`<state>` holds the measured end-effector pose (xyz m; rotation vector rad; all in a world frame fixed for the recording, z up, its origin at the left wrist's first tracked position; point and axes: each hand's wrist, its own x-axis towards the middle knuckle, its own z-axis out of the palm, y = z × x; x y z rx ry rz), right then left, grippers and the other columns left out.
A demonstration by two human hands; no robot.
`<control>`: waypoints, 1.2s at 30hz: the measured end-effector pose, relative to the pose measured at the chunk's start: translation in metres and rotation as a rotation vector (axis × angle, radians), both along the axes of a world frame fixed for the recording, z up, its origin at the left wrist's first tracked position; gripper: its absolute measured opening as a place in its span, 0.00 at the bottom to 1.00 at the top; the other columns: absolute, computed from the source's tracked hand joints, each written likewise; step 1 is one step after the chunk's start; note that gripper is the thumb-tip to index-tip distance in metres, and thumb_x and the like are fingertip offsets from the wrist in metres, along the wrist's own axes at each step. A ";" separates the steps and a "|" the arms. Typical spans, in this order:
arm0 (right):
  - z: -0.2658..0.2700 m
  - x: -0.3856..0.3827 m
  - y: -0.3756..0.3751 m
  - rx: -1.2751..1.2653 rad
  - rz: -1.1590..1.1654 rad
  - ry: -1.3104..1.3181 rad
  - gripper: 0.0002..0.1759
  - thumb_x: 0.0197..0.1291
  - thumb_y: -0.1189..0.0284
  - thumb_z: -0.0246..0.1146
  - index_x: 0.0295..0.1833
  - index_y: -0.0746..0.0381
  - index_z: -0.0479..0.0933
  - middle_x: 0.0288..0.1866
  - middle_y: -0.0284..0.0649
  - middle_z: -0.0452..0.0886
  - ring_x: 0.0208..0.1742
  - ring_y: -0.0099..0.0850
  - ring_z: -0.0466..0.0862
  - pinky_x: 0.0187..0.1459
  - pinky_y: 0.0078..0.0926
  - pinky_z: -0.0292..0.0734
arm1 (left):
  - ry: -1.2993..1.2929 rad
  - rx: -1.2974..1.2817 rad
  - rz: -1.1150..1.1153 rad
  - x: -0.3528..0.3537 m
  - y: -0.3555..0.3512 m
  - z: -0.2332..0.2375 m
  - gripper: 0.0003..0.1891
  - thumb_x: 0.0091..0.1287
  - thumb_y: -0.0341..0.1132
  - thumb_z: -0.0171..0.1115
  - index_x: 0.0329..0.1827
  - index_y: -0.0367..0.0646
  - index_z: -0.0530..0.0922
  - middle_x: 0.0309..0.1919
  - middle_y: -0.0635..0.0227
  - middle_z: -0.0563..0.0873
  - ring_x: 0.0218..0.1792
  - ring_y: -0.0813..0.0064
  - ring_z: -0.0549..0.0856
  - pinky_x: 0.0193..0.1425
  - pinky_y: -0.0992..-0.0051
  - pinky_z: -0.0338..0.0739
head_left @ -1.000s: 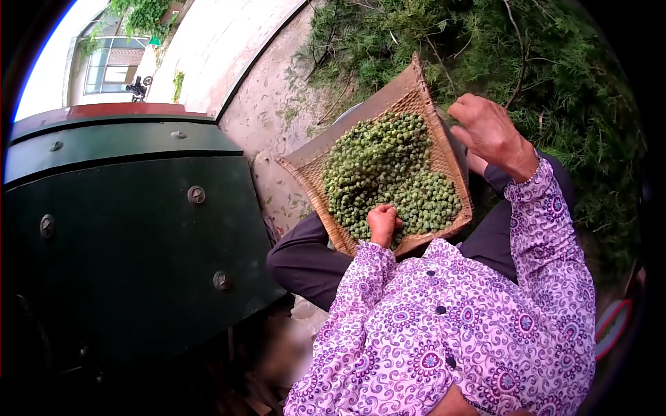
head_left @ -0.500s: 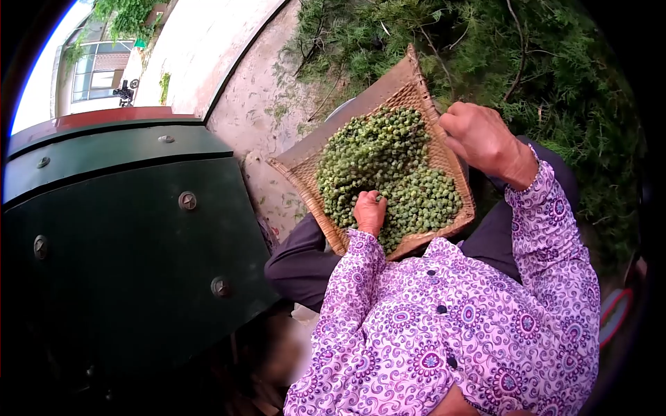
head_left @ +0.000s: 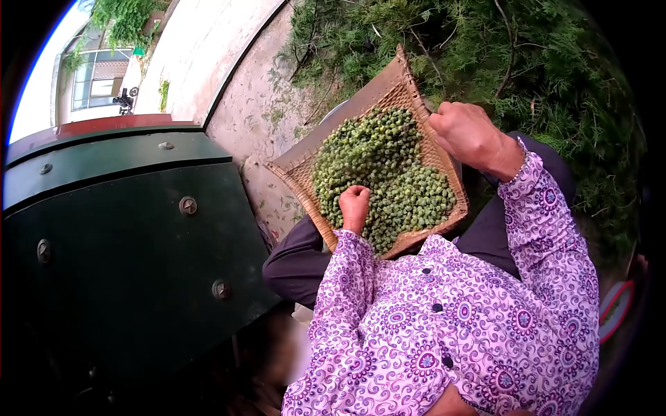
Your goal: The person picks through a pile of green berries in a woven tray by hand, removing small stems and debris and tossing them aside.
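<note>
A woven winnowing basket (head_left: 316, 216) rests across my lap, spread with a heap of small green berries (head_left: 409, 197), perhaps peppercorns. Over the left part of the heap is my left hand (head_left: 354, 206), its fingers pinched together close above the berries. What is between those fingertips is too small to make out. My right hand (head_left: 472, 137) is curled into a fist at the basket's right rim, back of the hand upward. Its palm and anything inside are hidden.
A dark green metal panel (head_left: 132, 263) with round studs stands at my left. Leafy green branches (head_left: 562, 90) fill the upper right. Pale concrete (head_left: 253, 104) lies beyond the basket. A red-rimmed object (head_left: 616, 312) sits low at the right.
My left hand has shifted slightly left and lifted, its fingertips now drawn together above the berries. My right fist has moved a little left, closer to the rim. The basket stays on my lap.
</note>
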<state>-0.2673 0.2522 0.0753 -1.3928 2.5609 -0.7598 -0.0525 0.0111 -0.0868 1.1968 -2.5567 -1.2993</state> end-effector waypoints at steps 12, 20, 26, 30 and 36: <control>-0.004 -0.006 0.009 0.056 -0.074 0.000 0.06 0.48 0.75 0.61 0.32 0.65 0.74 0.31 0.48 0.75 0.36 0.46 0.78 0.39 0.41 0.74 | 0.224 0.149 -0.460 -0.125 0.004 0.124 0.25 0.58 0.32 0.62 0.60 0.40 0.70 0.59 0.58 0.73 0.58 0.64 0.73 0.61 0.69 0.68; 0.017 -0.005 0.001 0.046 0.027 -0.021 0.07 0.51 0.76 0.54 0.32 0.68 0.75 0.33 0.53 0.77 0.36 0.47 0.80 0.39 0.41 0.75 | -0.198 -0.597 -0.650 -0.089 0.001 0.019 0.32 0.50 0.37 0.64 0.63 0.50 0.67 0.60 0.51 0.68 0.60 0.49 0.67 0.63 0.60 0.64; 0.015 -0.005 -0.006 0.035 0.023 -0.005 0.06 0.50 0.77 0.54 0.31 0.68 0.75 0.31 0.53 0.77 0.36 0.47 0.80 0.39 0.42 0.75 | -0.296 -0.450 -0.736 -0.076 0.042 0.017 0.33 0.48 0.32 0.63 0.62 0.59 0.68 0.58 0.52 0.67 0.49 0.50 0.73 0.52 0.59 0.72; 0.014 -0.003 -0.005 0.006 0.023 0.008 0.06 0.48 0.77 0.54 0.29 0.68 0.76 0.30 0.53 0.77 0.35 0.48 0.80 0.38 0.42 0.75 | -0.285 -0.422 -0.805 -0.049 0.069 0.010 0.31 0.51 0.29 0.59 0.62 0.59 0.68 0.54 0.54 0.72 0.44 0.51 0.75 0.49 0.59 0.73; 0.003 -0.003 -0.004 0.020 0.044 0.017 0.07 0.46 0.77 0.54 0.28 0.68 0.76 0.31 0.54 0.78 0.34 0.50 0.81 0.36 0.43 0.77 | -0.255 -0.350 -1.061 0.001 0.073 0.040 0.27 0.51 0.33 0.62 0.59 0.56 0.72 0.57 0.53 0.71 0.47 0.51 0.75 0.51 0.61 0.73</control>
